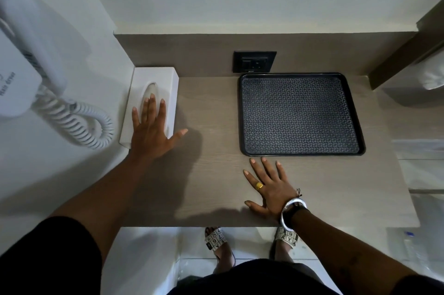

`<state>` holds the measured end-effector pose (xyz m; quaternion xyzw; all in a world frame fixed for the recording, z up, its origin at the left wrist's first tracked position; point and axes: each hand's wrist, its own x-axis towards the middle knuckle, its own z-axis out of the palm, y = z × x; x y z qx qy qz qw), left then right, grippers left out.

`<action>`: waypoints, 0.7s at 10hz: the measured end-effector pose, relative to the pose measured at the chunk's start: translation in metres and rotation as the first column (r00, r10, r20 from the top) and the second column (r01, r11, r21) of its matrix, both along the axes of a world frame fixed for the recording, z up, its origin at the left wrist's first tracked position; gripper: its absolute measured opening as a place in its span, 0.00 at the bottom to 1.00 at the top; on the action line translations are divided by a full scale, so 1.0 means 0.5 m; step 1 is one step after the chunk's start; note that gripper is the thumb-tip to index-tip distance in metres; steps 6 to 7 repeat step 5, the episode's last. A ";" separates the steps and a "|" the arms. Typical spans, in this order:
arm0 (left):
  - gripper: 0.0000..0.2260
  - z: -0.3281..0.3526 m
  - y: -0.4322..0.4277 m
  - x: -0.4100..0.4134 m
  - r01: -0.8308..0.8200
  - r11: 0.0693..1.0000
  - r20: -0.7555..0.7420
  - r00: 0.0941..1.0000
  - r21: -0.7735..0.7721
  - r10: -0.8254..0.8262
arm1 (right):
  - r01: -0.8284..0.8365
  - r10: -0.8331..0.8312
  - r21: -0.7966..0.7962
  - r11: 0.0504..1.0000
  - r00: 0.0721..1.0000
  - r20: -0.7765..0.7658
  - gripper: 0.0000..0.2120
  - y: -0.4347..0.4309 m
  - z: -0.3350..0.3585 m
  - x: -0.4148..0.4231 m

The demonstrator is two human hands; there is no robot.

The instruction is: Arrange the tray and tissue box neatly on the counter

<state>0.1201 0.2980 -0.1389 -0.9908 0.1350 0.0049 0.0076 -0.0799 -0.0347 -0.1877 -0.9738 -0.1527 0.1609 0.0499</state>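
A white tissue box (pixel 157 78) lies at the counter's far left, against the left wall, its oval slot facing up. My left hand (pixel 151 126) rests flat on the box's near half with fingers spread, the thumb out over the counter. A black patterned tray (pixel 300 112) lies flat at the back right of the wooden counter (pixel 211 174), its far edge close to the back panel. My right hand (pixel 269 186) lies flat on the counter just in front of the tray's near edge, fingers spread, fingertips a little short of the rim.
A white wall-mounted hair dryer (pixel 21 73) with a coiled cord (pixel 79 121) hangs on the left wall beside the tissue box. A black power socket (pixel 254 61) sits in the back panel behind the tray. My feet in sandals (pixel 216 239) stand below the counter's front edge.
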 end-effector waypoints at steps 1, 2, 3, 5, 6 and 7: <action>0.46 -0.004 0.004 0.015 0.025 1.000 0.001 1.000 0.002 -0.025 | -0.003 0.003 -0.007 1.000 1.000 -0.005 0.41 0.001 -0.002 -0.002; 0.45 -0.002 0.006 0.013 0.038 0.999 -0.006 0.999 0.015 -0.038 | -0.012 0.012 -0.012 1.000 1.000 0.004 0.41 -0.003 0.000 0.003; 0.46 0.015 -0.007 0.006 0.036 0.999 -0.035 0.999 0.040 -0.034 | -0.018 0.018 -0.010 1.000 1.000 0.010 0.41 0.001 0.006 -0.005; 0.48 0.110 -0.065 0.009 0.084 0.989 0.036 0.996 -0.123 -0.081 | 0.015 -0.015 0.041 0.999 1.000 -0.009 0.39 0.003 0.031 -0.011; 0.48 0.110 -0.065 0.009 0.084 0.989 0.036 0.996 -0.123 -0.081 | 0.015 -0.015 0.041 0.999 1.000 -0.009 0.39 0.003 0.031 -0.011; 0.48 0.110 -0.065 0.009 0.084 0.989 0.036 0.996 -0.123 -0.081 | 0.015 -0.015 0.041 0.999 1.000 -0.009 0.39 0.003 0.031 -0.011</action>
